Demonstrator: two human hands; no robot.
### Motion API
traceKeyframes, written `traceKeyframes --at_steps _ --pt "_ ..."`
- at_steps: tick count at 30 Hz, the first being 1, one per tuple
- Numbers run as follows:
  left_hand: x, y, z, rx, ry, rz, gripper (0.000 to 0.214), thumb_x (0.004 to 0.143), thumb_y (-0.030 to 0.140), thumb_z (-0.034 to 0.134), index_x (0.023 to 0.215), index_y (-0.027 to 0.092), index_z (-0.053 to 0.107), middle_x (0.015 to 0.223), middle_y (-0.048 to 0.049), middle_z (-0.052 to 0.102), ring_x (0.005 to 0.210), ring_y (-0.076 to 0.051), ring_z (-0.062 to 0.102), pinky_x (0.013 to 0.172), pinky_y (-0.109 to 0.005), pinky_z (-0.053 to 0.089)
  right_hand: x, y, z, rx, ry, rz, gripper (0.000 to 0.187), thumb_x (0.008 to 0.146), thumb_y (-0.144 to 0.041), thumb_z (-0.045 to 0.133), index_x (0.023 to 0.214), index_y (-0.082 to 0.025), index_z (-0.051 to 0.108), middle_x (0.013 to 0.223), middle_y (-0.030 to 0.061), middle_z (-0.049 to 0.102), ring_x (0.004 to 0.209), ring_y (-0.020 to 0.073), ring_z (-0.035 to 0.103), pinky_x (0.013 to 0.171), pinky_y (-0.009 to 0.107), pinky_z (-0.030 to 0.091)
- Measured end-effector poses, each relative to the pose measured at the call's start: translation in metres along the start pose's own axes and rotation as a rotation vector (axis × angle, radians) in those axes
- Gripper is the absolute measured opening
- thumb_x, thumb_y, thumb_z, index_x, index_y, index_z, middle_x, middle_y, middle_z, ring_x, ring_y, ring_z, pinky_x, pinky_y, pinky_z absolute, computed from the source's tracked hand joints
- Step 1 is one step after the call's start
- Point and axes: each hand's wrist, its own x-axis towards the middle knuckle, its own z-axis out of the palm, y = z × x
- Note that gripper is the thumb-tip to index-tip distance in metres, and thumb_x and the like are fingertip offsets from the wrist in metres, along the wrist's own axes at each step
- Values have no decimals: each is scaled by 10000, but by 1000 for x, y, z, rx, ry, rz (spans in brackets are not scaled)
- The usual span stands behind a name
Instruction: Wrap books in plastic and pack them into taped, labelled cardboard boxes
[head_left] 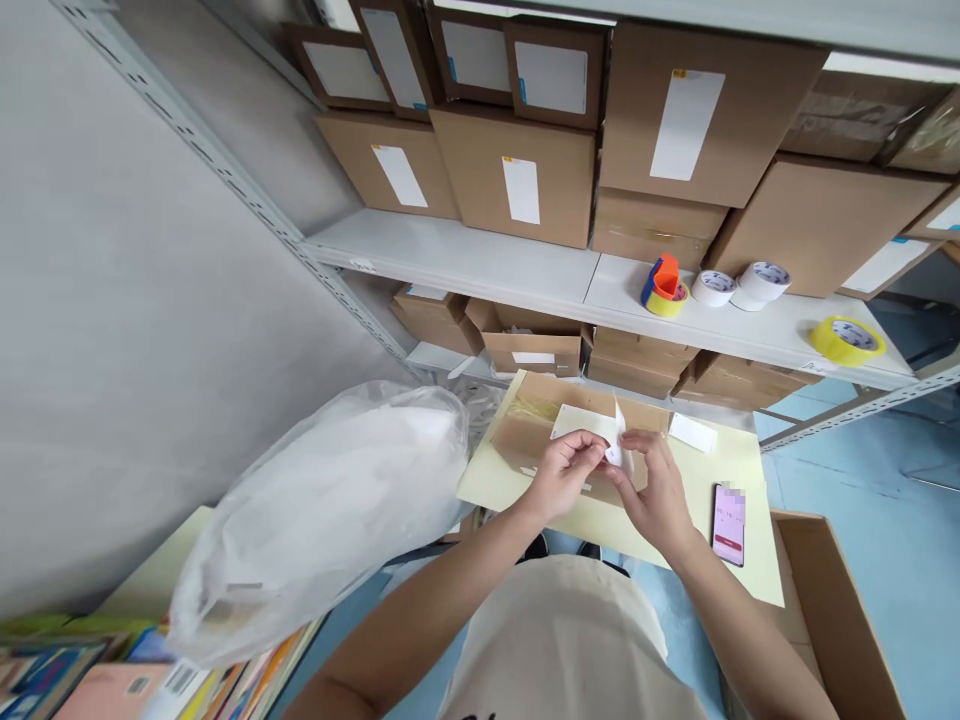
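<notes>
Over a pale yellow table (750, 560), my left hand (564, 478) pinches the lower edge of a small white paper label (616, 455). My right hand (651, 492) grips the same label from the other side, thumb and fingers closing on it. Part of the label stands up, bent, between my hands. Beneath them lies a flat brown cardboard piece (517, 440) with clear tape across its left end. A white sheet (574, 422) rests on the cardboard, partly hidden by my fingers.
A white slip (692, 432) and a phone (728, 535) lie on the table's right side. Tape rolls (847, 340) stand on the shelf (480, 250) among cardboard boxes (517, 180). A stuffed plastic bag (322, 510) is at left, an open carton (832, 610) at lower right.
</notes>
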Motion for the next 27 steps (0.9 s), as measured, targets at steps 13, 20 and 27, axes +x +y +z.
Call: traceKeyframes --at_steps 13,20,27 --pt "6 -3 9 319 87 249 343 914 487 567 766 181 607 752 -32 631 699 -141 581 674 -258 479 21 4 -2 161 -65 33 125 934 -273 592 898 -235 706 845 51 750 761 185 722 697 306 586" --pt "13 6 -18 463 53 328 269 963 388 483 791 195 557 765 -21 591 716 -137 547 670 -256 443 34 -4 22 188 -82 145 142 909 -275 578 873 -233 709 823 41 744 711 169 690 651 288 553" --pt "36 22 -74 323 -114 101 345 913 529 529 784 215 470 565 72 428 479 -80 383 477 -209 321 55 -16 48 288 -102 411 207 891 -373 540 795 -207 618 588 -30 564 484 106 479 470 233 376"
